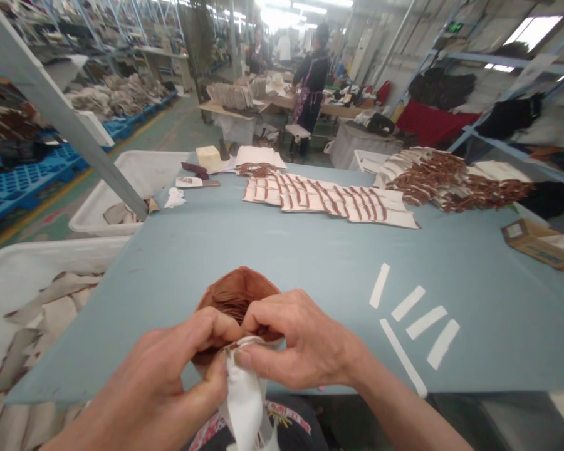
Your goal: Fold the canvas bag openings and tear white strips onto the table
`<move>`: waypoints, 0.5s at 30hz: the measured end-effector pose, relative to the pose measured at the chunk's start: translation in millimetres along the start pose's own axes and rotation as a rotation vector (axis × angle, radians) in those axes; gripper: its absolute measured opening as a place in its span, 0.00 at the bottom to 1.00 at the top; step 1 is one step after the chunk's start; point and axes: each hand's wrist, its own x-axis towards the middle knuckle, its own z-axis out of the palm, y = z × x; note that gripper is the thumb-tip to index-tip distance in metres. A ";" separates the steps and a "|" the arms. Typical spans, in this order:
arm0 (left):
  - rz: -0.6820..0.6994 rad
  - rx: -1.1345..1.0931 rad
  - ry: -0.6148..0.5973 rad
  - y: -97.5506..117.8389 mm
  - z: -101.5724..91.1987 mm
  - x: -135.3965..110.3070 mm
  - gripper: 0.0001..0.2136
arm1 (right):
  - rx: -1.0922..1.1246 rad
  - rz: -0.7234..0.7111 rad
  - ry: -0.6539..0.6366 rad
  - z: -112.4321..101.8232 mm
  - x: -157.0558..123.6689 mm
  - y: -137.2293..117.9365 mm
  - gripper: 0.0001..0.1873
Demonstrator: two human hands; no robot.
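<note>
1. counter (282,250): blue-grey, spreads out ahead of the fingers. white bin (9,275) to their left, laid-out pieces (329,200) in rows far ahead.
2. left hand (160,382): fingers (207,326) curled shut round the brown stack (235,294), held at the counter's near edge.
3. right hand (301,344): fingers (267,316) closed, thumb and forefinger pinching the top edge of the white piece (244,401) that hangs below the stack.
4. step, judged: parting the white piece from the brown stack. Next move calls for a firm left hold and a fine pinch on one layer only.
5. white strips (418,319): loose on the counter, right of the fingers, untouched.
</note>
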 end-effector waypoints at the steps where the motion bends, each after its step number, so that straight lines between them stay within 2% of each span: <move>1: 0.017 0.021 0.014 -0.3 0.9 0.2 0.08 | -0.004 0.011 0.024 2.0 -1.6 -0.9 0.10; 6: 0.060 0.125 0.017 -5.1 3.1 -2.3 0.08 | -0.038 0.086 0.162 17.7 -7.5 -0.7 0.04; 12: 0.059 0.218 -0.055 -15.3 7.0 -8.2 0.09 | -0.058 0.168 0.206 28.0 -11.2 1.9 0.04; 15: 0.133 0.215 0.008 -17.7 13.2 -9.7 0.10 | 0.045 0.258 0.169 27.0 -12.9 0.7 0.03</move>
